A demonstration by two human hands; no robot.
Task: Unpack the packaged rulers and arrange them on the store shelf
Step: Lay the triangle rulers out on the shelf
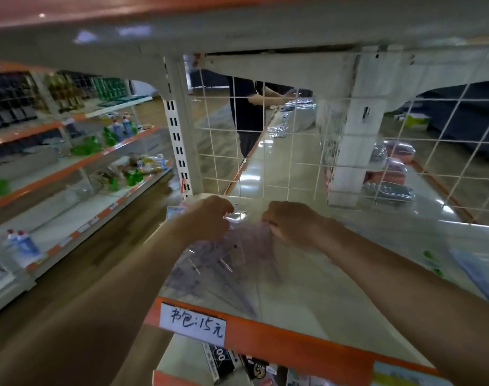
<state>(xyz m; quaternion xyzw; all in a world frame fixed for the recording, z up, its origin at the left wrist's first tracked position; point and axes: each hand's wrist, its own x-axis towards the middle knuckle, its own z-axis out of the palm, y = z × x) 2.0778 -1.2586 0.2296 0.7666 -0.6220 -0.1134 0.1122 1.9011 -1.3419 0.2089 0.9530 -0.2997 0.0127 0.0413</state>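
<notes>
Shelf (335,288) pale, glossy, wire grid (265,151) behind; left hand (210,218), right hand (290,224) pinch clear bag (239,217), seemingly rulers (224,254) inside.

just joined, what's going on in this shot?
A person is working at a store shelf with an orange front edge. The left hand and right hand each pinch the far end of a clear plastic packet of see-through rulers, just in front of the white wire grid. The rulers appear to be inside the packet; unpacking looks only begun.
</notes>
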